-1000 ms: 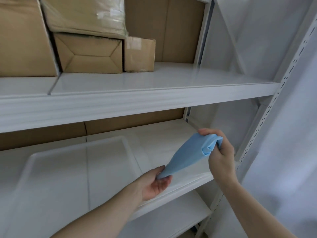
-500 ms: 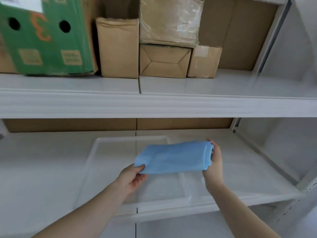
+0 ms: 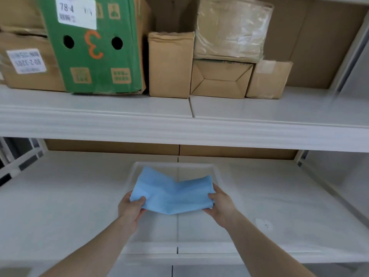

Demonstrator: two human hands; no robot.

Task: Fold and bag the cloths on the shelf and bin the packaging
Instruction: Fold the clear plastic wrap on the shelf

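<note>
A light blue cloth (image 3: pixel 171 193) hangs folded between my two hands, sagging in a shallow V at its middle. My left hand (image 3: pixel 130 208) pinches its near left corner. My right hand (image 3: pixel 220 203) grips its right end. The cloth is held just above a clear plastic tray (image 3: pixel 218 173) that lies on the white lower shelf (image 3: pixel 65 198). Whether the cloth touches the tray's floor I cannot tell.
The upper shelf (image 3: pixel 179 126) carries a green carton (image 3: pixel 95 47) marked 3, several brown cardboard boxes (image 3: pixel 170 63) and a plastic-wrapped box (image 3: pixel 231 27). A white upright (image 3: pixel 351 52) bounds the shelving on the right. Brown board backs the lower shelf.
My view swung left from the shelf's right end to its middle. Both hands carried the cloth over the clear tray and lowered it; it now sags in the middle instead of being stretched.
</note>
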